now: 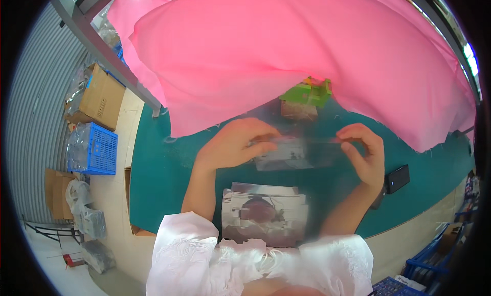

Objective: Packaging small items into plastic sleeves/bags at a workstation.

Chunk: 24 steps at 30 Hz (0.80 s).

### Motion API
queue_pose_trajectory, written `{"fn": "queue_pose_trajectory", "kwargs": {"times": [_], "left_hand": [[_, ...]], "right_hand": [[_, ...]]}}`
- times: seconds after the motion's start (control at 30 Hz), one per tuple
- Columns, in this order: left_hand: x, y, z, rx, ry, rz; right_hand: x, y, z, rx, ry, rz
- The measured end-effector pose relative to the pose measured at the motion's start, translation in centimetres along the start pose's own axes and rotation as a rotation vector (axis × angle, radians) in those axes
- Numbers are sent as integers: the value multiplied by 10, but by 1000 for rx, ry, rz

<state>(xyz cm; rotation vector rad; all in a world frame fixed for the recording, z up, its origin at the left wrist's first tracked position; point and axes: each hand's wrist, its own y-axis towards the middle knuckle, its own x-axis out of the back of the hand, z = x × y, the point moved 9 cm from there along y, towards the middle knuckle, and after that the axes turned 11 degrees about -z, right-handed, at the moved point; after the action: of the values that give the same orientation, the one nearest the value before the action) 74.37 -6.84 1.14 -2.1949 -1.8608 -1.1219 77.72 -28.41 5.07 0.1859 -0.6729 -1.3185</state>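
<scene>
Both hands hold a clear plastic bag (302,152) above a teal table (158,173). My left hand (232,142) pinches the bag's left end. At the bag's right end, my right hand (364,155) grips it between thumb and fingers. A stack of shiny silver sheets or clear bags (266,214) lies on the table near my body, under the hands. A large pink cloth (286,55) covers the far half of the table.
A green and orange object (307,94) on a brown block sits at the cloth's edge. A black phone (397,178) lies right of my right hand. On the floor at left stand a cardboard box (102,97) and a blue crate (97,150).
</scene>
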Motion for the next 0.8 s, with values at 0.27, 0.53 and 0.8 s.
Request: {"fn": "queue_pose_trajectory", "kwargs": {"times": [0.27, 0.53, 0.8], "left_hand": [[26, 1, -10, 58, -26, -144], [-8, -25, 24, -66, 316, -123], [-44, -72, 64, -159, 511, -200]], "right_hand": [[-25, -1, 5, 3, -69, 221], [-50, -3, -37, 231, -370, 125], [-87, -57, -84, 303, -499, 178]]}}
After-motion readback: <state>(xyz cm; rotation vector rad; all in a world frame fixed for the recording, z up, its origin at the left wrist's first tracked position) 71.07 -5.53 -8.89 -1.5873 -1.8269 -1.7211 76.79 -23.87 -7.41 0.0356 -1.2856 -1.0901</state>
